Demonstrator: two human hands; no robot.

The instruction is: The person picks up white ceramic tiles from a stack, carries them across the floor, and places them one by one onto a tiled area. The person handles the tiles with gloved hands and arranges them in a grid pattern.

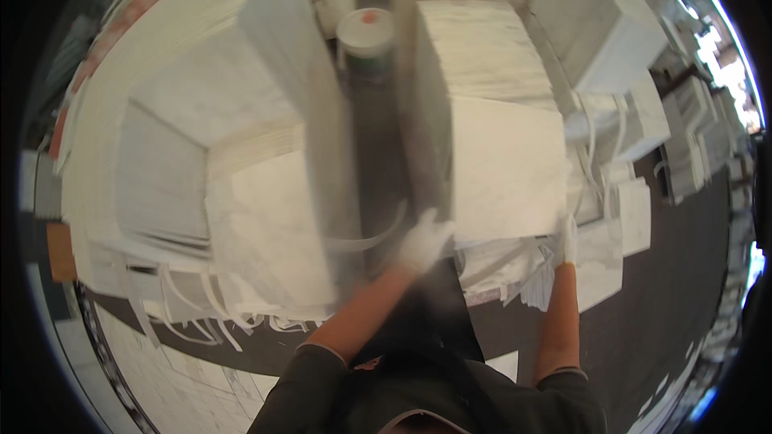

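Observation:
A square white marble tile (508, 169) lies across the near end of a long row of upright marble tiles (482, 44). My right hand (569, 243), in a white glove, is at the tile's near right corner and appears to grip its edge. Just outside the near left corner is my left hand (426, 243), also gloved in white. Motion smears its fingers, and I cannot make out whether it touches the tile.
More marble stacks (265, 185) stand to the left, with loose white straps (189, 305) hanging at their front. A white-lidded bucket (366, 36) sits in the dark gap (382, 145) between the rows. Strapped tiles (635, 209) lie to the right.

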